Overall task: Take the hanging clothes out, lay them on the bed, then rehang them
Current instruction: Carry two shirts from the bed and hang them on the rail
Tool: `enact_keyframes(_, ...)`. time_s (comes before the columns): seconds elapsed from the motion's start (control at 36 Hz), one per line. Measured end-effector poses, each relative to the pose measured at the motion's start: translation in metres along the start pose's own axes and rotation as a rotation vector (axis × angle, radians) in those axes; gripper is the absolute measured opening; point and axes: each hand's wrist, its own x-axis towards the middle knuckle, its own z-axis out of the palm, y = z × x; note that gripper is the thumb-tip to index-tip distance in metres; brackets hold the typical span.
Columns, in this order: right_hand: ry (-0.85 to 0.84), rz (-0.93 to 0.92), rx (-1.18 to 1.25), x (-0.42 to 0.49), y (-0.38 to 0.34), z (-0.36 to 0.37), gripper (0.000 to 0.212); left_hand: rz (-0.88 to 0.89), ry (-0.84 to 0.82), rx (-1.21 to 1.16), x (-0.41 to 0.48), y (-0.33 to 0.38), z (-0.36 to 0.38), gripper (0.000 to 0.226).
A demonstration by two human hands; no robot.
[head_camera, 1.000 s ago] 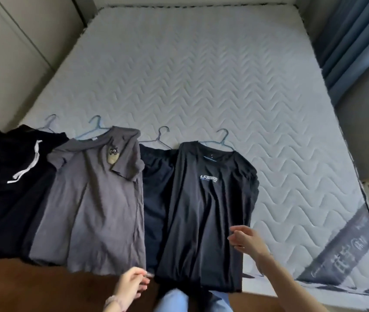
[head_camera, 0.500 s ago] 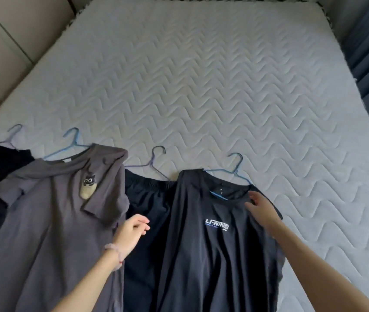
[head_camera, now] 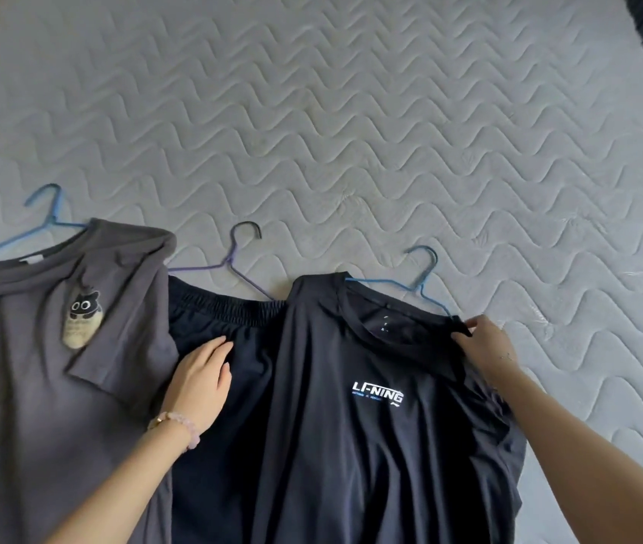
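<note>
text: "LI-NING" | on: black T-shirt (head_camera: 371,445) chest | small line beneath: unreadable

mattress (head_camera: 351,131): quilted cloth, wavy stitching, faint sheen. black tee (head_camera: 351,445): smooth thin fabric, kinda silky. grey tee (head_camera: 37,386): softer matt knit. shorts (head_camera: 225,314): cloth, ruched elastic waistband. purple hanger (head_camera: 229,263): thin smooth wire. bracelet (head_camera: 178,420): glossy pink beads.

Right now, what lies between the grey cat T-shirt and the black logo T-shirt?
In the head view, a dark navy garment with an elastic waistband lies there on a purple wire hanger, and the left hand rests flat on it.
</note>
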Motion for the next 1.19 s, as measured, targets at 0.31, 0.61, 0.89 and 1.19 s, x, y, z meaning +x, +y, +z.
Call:
enact_keyframes(0.31, 0.094, -0.344, 0.454, -0.067, -0.033, -0.060, 0.023, 0.020, 0.062, -0.021, -0.014, -0.006, -0.049, 0.038)
enact_keyframes(0.61, 0.049, -0.644, 0.495, -0.161, -0.162, -0.081, 0.024, -0.105, 0.154, 0.116, -0.035, -0.086, -0.165, 0.045)
enact_keyframes(0.89, 0.035, -0.604, 0.301, -0.180, -0.263, 0.025, 0.021, -0.260, 0.067, 0.090, 0.034, -0.252, -0.226, 0.050)
enact_keyframes(1.19, 0.043, -0.379, 0.147, -0.165, -0.302, 0.135, 0.022, -0.359, -0.093, 0.023, 0.134, -0.384, -0.221, 0.055)
